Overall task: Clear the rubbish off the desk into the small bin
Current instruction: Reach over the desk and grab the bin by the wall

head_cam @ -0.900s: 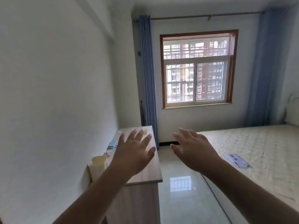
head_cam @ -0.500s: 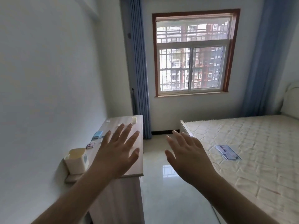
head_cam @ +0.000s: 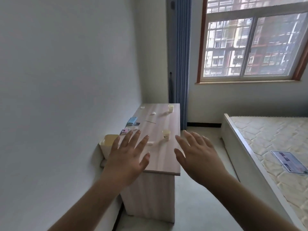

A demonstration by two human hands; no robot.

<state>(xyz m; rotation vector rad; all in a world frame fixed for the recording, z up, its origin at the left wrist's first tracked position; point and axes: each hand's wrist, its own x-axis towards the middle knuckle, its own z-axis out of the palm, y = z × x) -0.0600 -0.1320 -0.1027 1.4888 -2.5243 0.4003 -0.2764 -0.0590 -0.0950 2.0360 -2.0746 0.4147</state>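
A light wooden desk [head_cam: 160, 157] stands against the left wall. A small cream bin [head_cam: 106, 144] sits at its near left corner. Scattered on the top are a small paper cup [head_cam: 166, 135], a second cup [head_cam: 170, 108] at the far end, white scraps [head_cam: 153, 113] [head_cam: 150, 143] [head_cam: 142, 107], a blue pack [head_cam: 132, 120] and a pink wrapper [head_cam: 124, 131]. My left hand [head_cam: 128, 157] hovers over the near end of the desk, fingers spread, holding nothing. My right hand [head_cam: 198, 155] hangs open just off the desk's right edge.
A bare mattress [head_cam: 275, 147] with a printed label [head_cam: 290, 161] fills the right side. Tiled floor [head_cam: 200, 205] runs between bed and desk. A window [head_cam: 253, 44] and blue curtain [head_cam: 180, 64] are at the back.
The view has tilted down and drawn closer to the desk, so its top and the rubbish now show. Both hands stay open and spread, now over and beside the near end.
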